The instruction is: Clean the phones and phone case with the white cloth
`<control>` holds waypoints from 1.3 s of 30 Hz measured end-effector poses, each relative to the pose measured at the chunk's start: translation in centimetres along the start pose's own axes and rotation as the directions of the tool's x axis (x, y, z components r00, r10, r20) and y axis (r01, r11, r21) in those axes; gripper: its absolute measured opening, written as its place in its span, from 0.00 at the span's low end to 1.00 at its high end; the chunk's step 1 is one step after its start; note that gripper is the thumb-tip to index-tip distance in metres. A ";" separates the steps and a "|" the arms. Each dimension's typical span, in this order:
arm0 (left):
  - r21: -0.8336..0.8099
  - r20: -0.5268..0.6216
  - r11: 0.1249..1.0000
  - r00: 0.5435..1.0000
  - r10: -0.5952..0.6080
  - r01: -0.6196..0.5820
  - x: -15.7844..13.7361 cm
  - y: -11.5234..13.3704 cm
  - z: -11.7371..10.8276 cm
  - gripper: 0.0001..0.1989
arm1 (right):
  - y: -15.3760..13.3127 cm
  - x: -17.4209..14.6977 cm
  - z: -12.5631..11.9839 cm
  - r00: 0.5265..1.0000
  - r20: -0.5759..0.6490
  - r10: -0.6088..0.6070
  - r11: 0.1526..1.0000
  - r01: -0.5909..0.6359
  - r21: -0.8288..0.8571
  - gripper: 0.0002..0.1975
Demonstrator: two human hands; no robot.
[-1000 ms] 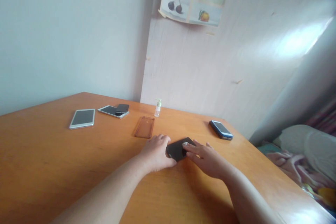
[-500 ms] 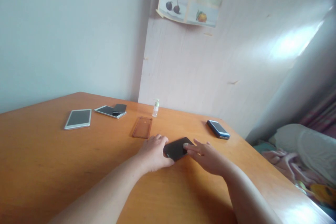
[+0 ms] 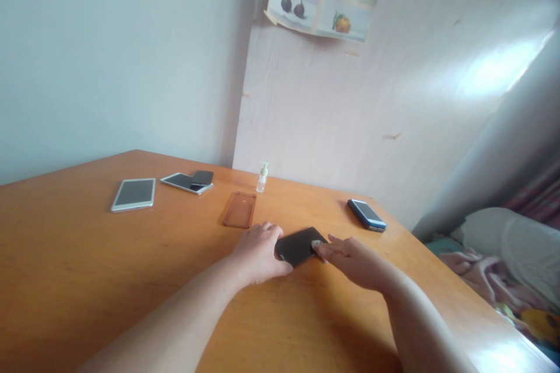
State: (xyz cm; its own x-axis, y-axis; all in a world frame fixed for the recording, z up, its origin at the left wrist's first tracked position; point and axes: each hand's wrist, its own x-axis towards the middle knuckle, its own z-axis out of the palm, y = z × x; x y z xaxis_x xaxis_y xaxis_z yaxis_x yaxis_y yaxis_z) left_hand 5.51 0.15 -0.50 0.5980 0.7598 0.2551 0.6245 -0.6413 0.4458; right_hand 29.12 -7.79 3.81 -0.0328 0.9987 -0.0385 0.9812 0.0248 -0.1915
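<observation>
A black smartphone (image 3: 298,246) lies screen side or back up, I cannot tell which, on the wooden table. Gripping its left end between thumb and fingers is my left hand (image 3: 261,253). Over the phone's right end, my right hand (image 3: 352,259) presses a small white wad (image 3: 316,245), perhaps tissue or cotton, with its fingertips. Part of that wad is hidden under the fingers. Just beyond my left hand rests a brown phone case (image 3: 240,210), and behind it stands a small clear pump bottle (image 3: 262,178).
A white tablet (image 3: 135,194) lies at the far left of the table (image 3: 184,315). Beside it, a dark phone (image 3: 202,178) overlaps a second white tablet (image 3: 175,180). Farther right is a phone on a dark blue case (image 3: 366,214). Bedding (image 3: 490,280) sits past the right edge.
My right hand and the white wad have slid a little to the right along the phone. My left hand keeps its grip. The whole view has shifted slightly.
</observation>
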 end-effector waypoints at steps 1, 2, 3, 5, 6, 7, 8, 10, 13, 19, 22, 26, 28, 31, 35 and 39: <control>0.002 -0.001 1.000 1.000 0.000 0.000 0.0 0.0 0.0 0.23 | 0.1 0.0 0.0 1.000 0.013 0.011 1.000 -0.011 0.001 0.24; 0.004 -0.004 1.000 1.000 0.001 -0.001 0.0 0.0 0.0 0.23 | 0.1 0.0 -0.1 0.999 0.014 0.032 0.999 -0.032 -0.008 0.23; 0.005 -0.008 1.000 1.000 0.002 -0.002 0.0 0.0 0.0 0.23 | 0.1 0.1 0.0 0.999 0.012 0.048 0.999 -0.048 -0.015 0.23; 0.003 -0.011 1.000 1.000 0.004 -0.004 0.0 0.0 0.1 0.23 | -0.3 0.0 0.1 1.000 0.009 0.029 0.999 -0.029 -0.013 0.23; 0.002 -0.010 1.000 1.000 0.003 -0.003 0.0 0.0 0.1 0.23 | -0.5 -0.1 0.2 1.000 0.022 -0.017 1.000 0.017 0.005 0.23; 0.002 -0.008 1.000 1.000 0.002 -0.002 0.0 0.0 0.1 0.23 | -0.8 -0.1 0.3 0.996 0.039 -0.080 0.996 0.079 0.037 0.22; 0.002 -0.007 1.000 1.000 0.001 -0.001 0.0 0.0 0.1 0.23 | -1.0 -0.2 0.4 0.987 0.055 -0.150 0.986 0.145 0.079 0.22; 0.002 -0.012 1.000 1.000 0.001 -0.001 0.0 -0.1 0.2 0.23 | -1.2 -0.2 0.7 0.967 0.059 -0.247 0.959 0.236 0.157 0.21; 0.005 -0.031 1.000 1.000 0.007 -0.007 0.1 -0.4 0.5 0.23 | -0.7 0.1 1.0 0.975 0.000 -0.221 0.959 0.217 0.180 0.21; 0.004 -0.039 1.000 0.999 0.009 -0.009 0.1 -0.6 0.7 0.24 | -1.9 -0.4 0.8 0.951 0.022 -0.309 0.935 0.299 0.188 0.19; -0.002 -0.028 1.000 1.000 0.010 -0.010 0.1 -0.4 0.5 0.25 | -3.1 -0.7 0.8 0.916 0.076 -0.395 0.895 0.364 0.259 0.19; -0.005 -0.012 1.000 1.000 0.016 -0.016 0.1 -0.3 0.2 0.24 | -2.5 -0.2 1.1 0.948 0.000 -0.319 0.917 0.309 0.253 0.18; -0.004 -0.003 1.000 1.000 0.018 -0.018 0.1 -0.2 0.1 0.24 | -2.1 -0.1 1.3 0.960 -0.038 -0.279 0.934 0.280 0.224 0.18; -0.010 0.003 1.000 1.000 0.016 -0.016 0.1 -0.1 0.0 0.24 | -2.7 -0.2 1.3 0.935 0.008 -0.354 0.908 0.341 0.241 0.18; -0.017 0.008 1.000 1.000 -0.002 0.002 0.2 -0.2 0.0 0.25 | -4.1 -0.4 1.4 0.911 0.016 -0.411 0.881 0.393 0.265 0.17; -0.032 0.004 0.999 1.000 -0.017 0.017 0.2 -0.2 0.1 0.25 | -4.0 -0.4 1.3 0.921 -0.010 -0.391 0.888 0.379 0.260 0.17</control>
State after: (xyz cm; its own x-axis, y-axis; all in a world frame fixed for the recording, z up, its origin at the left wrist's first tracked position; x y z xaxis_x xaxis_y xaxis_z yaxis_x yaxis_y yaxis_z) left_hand 5.54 0.44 -0.58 0.5897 0.7699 0.2439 0.6181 -0.6246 0.4774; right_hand 24.92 -8.36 3.33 -0.4115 0.9101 0.0489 0.8092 0.3895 -0.4399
